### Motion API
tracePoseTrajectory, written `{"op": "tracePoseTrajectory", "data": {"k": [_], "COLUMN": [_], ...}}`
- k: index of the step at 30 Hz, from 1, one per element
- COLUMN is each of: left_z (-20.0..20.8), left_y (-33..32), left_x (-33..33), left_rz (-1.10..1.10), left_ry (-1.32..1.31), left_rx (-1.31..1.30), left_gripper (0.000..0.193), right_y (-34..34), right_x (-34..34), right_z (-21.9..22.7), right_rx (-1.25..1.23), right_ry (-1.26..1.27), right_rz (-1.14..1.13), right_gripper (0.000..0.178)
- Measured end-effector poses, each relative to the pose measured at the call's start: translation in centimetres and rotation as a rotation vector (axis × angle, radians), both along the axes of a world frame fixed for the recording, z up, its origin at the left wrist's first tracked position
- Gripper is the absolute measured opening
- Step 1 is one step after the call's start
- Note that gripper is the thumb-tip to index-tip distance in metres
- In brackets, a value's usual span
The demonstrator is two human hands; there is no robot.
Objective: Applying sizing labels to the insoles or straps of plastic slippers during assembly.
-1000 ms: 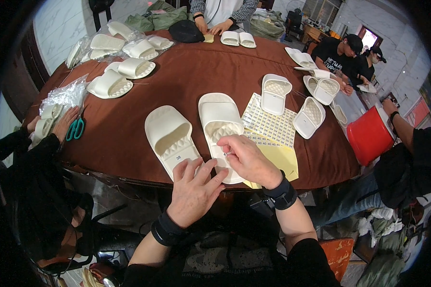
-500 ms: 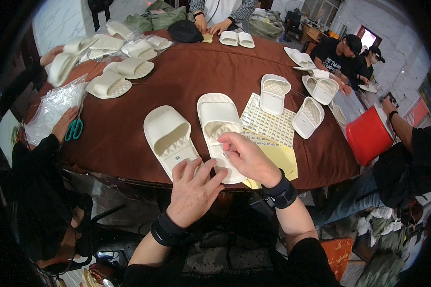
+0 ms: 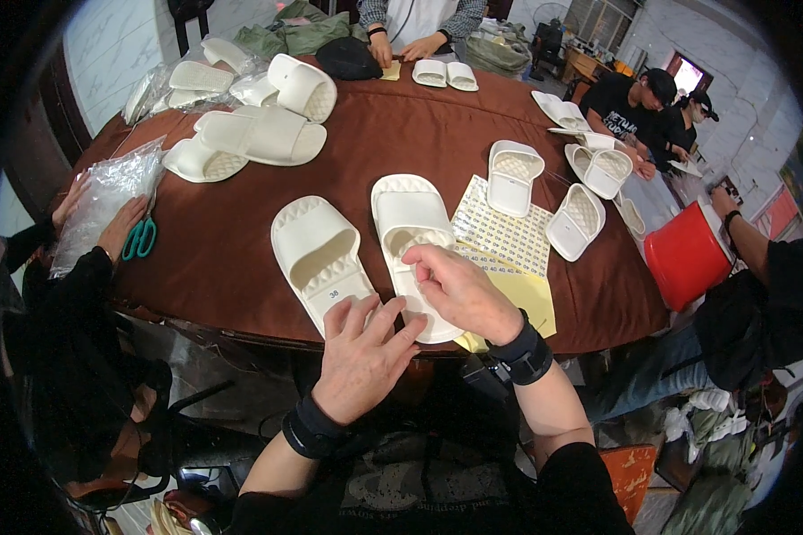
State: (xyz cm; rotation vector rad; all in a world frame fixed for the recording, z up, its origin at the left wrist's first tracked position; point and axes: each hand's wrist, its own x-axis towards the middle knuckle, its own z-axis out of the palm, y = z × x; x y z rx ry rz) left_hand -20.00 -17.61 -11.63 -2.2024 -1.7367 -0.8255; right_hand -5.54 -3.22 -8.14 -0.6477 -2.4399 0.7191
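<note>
Two white slide slippers lie side by side at the table's near edge, toes pointing away. On the left slipper [image 3: 315,230] a small printed size label [image 3: 334,294] shows on the insole. My left hand [image 3: 364,357] is open, fingers spread over the heels of both slippers. Over the right slipper [image 3: 410,203], my right hand [image 3: 464,290] has its fingers curled, with the thumb down at the insole. Whatever is under or between those fingers is hidden. Beside that slipper lies a sheet of small printed stickers [image 3: 509,234] on yellow backing paper [image 3: 525,301].
More white slippers [image 3: 263,134] are piled at far left near clear plastic bags [image 3: 103,209]. Beside a co-worker's hands there sit teal-handled scissors [image 3: 139,239]. Several slippers [image 3: 576,223] stand at right, near a red bucket [image 3: 687,254]. Other people work around the brown-covered table [image 3: 241,267].
At left, a co-worker's slippers have been set down on the pile, and that hand has moved to the plastic bags. My right thumb now covers the insole mark seen before.
</note>
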Motion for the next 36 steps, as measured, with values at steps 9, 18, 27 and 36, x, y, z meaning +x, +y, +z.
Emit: {"op": "tracePoseTrajectory", "data": {"k": [9,18,27,36], "left_z": [0.1,0.2,-0.1,0.1], "left_y": [0.0,0.0,0.0,0.0], "left_x": [0.1,0.1,0.0,0.1], "left_rz": [0.005,0.006,-0.001,-0.007], "left_ry": [0.017,0.013,-0.011,-0.024], "left_rx": [-0.014,-0.015,-0.022,-0.022], "left_gripper": [0.042,0.041,0.043,0.043], "right_y": [0.6,0.6,0.4,0.7], "right_x": [-0.1,0.5,0.1,1.2], "right_z": [-1.4,-1.2,-0.4,-0.6], "right_rx": [0.117,-0.12,-0.019,-0.179], "right_ry": [0.014,0.084,0.01,0.08], "right_rz": [0.031,0.016,0.029,-0.003], "right_gripper": [0.024,0.024,0.019,0.026]}}
